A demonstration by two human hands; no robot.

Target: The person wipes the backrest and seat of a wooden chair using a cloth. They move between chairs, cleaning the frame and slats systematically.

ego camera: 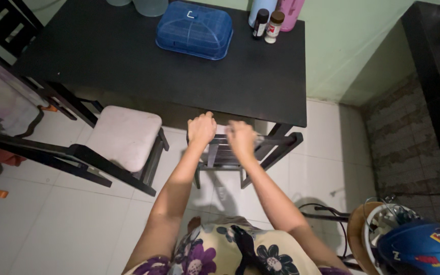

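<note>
Left hand [201,128] and right hand [241,137] grip the top rail of a dark chair [225,155], its backrest running left to right along the counter [128,61] edge.

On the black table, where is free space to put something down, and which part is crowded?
The black table is bare over its whole near half, from the left edge to the right corner, in front of the blue food cover. The far edge is crowded: the cover, two small bottles and taller containers. Both hands, left hand and right hand, grip the dark chair back below the near edge.
</note>
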